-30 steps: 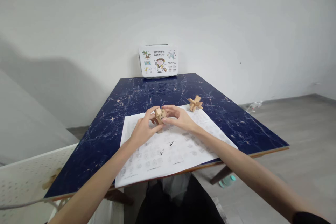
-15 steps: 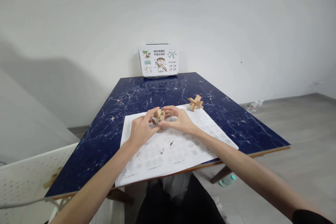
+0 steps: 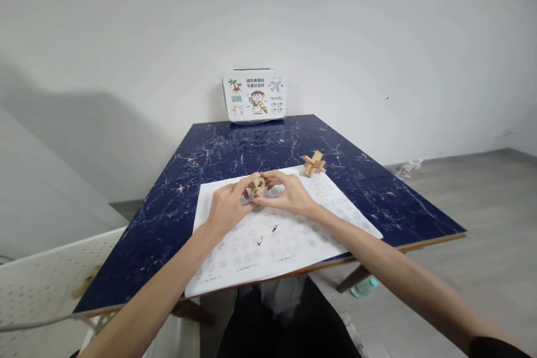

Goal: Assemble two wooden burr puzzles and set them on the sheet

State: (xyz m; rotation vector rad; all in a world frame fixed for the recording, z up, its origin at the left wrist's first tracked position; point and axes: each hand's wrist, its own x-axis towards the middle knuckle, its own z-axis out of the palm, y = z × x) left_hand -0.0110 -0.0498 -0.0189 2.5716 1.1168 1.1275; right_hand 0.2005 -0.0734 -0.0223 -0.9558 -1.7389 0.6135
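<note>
A small wooden puzzle block (image 3: 257, 185) is held between both hands, low over a white printed sheet (image 3: 285, 235). My left hand (image 3: 226, 206) pinches it from the left, fingers curled around it. My right hand (image 3: 287, 193) grips it from the right, fingers closed on it. A second wooden puzzle (image 3: 314, 164), star-shaped with crossed sticks, lies untouched at the sheet's far right corner.
The sheet lies on a dark blue marbled table (image 3: 218, 151). A white box with cartoon travel pictures (image 3: 254, 95) stands at the table's far edge against the wall. A white perforated surface (image 3: 37, 285) is at lower left. A bottle (image 3: 364, 288) lies on the floor under the table.
Both hands have lowered the wooden block slightly toward the sheet and turned it a little. The star-shaped puzzle has not moved.
</note>
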